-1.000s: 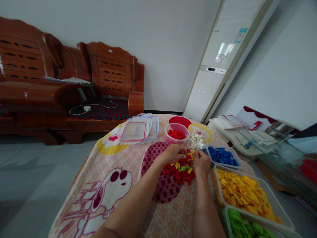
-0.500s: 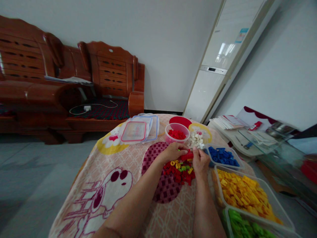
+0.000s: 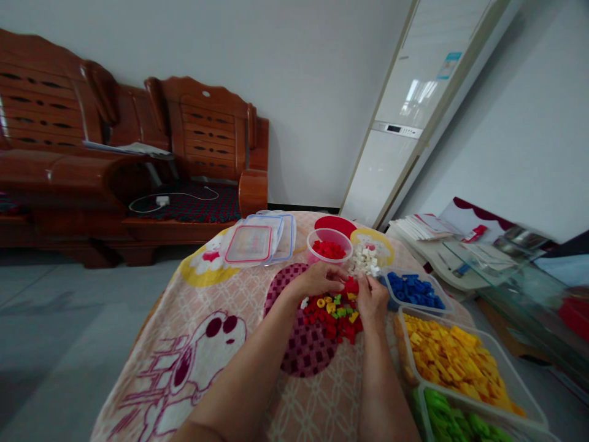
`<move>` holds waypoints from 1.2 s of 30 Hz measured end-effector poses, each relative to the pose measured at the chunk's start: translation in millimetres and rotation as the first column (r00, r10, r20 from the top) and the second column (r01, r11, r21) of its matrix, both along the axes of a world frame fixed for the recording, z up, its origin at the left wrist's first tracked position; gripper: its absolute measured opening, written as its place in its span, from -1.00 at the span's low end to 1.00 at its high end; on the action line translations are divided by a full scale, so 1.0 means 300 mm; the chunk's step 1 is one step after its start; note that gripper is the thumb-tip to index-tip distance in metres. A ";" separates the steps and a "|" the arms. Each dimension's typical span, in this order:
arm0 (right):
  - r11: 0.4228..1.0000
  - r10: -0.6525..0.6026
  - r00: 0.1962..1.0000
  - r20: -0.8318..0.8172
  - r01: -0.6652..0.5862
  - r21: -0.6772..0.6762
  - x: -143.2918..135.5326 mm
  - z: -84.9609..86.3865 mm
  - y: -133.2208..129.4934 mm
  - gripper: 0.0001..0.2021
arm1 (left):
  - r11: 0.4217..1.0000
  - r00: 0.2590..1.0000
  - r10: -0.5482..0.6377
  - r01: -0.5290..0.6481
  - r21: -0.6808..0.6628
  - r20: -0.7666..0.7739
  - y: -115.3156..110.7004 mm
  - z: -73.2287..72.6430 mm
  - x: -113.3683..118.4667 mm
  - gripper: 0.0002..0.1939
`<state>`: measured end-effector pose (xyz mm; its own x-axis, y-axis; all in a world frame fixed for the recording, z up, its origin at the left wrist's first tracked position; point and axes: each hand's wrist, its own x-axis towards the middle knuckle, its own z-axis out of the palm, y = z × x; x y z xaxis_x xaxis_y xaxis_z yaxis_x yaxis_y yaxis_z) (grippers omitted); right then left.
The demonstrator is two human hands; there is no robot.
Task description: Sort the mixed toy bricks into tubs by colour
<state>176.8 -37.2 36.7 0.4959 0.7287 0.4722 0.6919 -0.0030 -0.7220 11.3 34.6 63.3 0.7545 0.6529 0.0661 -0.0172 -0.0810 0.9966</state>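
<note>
Over a mixed pile of toy blocks (image 3: 334, 319), mostly red with some yellow and green, both hands work close together. My left hand (image 3: 319, 279) is closed in a pinch, its fingertips against a red toy block (image 3: 351, 285). From the other side my right hand (image 3: 373, 296) pinches the same red block between thumb and fingers. Just beyond the hands stands a round clear bowl (image 3: 317, 259) with red blocks in it. White blocks (image 3: 365, 261) lie loose beside the bowl. Part of the held block is hidden by the fingers.
Along the right stand boxes of blue blocks (image 3: 414, 290), yellow blocks (image 3: 453, 356) and green blocks (image 3: 453, 420). Clear lids (image 3: 251, 242) lie stacked at the back left, a red round lid (image 3: 335, 226) behind the bowl. A glass shelf (image 3: 488, 276) stands right of the table.
My hands have shifted slightly, and the fingers of my left hand have drawn back a little. The red block between them has turned or moved slightly.
</note>
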 end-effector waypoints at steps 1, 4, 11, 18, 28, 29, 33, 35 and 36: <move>1.000 -0.011 1.000 -0.022 0.011 -0.005 0.001 -0.002 -0.001 -0.50 | 1.000 1.000 0.018 -0.018 -0.004 0.007 0.004 0.002 -0.001 -0.68; 0.999 -0.027 0.997 -0.076 0.024 -0.037 0.007 -0.013 -0.003 -0.49 | 0.979 0.975 0.204 -0.203 -0.012 0.089 0.020 0.010 0.003 -0.74; 0.996 -0.060 0.997 -0.044 0.057 -0.069 0.028 -0.052 0.009 -0.51 | 0.725 0.656 0.684 -0.661 -0.196 0.318 0.065 -0.008 0.010 -0.73; 0.998 -0.069 0.997 0.041 0.070 -0.010 0.035 -0.058 0.014 -0.55 | 0.667 0.642 0.727 -0.745 -0.027 0.245 0.087 -0.029 -0.005 -0.72; 0.996 -0.082 0.995 0.064 0.083 -0.014 0.032 -0.062 0.016 -0.50 | 0.707 0.751 0.611 -0.377 0.598 -0.249 0.028 0.036 -0.035 -0.85; 0.996 -0.084 0.994 0.065 0.085 -0.017 0.032 -0.062 0.016 -0.50 | 0.682 0.710 0.630 -0.314 0.661 -0.313 0.017 0.039 -0.035 -0.85; 0.996 -0.088 0.994 0.069 0.090 -0.021 0.032 -0.059 0.015 -0.49 | 0.678 0.534 0.653 -0.097 0.729 -0.536 -0.019 0.036 -0.021 -0.63; 0.996 -0.086 0.994 0.072 0.087 -0.022 0.032 -0.058 0.015 -0.49 | 0.695 0.488 0.643 -0.048 0.717 -0.590 -0.026 0.030 -0.014 -0.51; 0.996 -0.084 0.994 0.074 0.086 -0.024 0.032 -0.057 0.015 -0.49 | 0.703 0.475 0.637 -0.035 0.710 -0.607 -0.027 0.026 -0.010 -0.48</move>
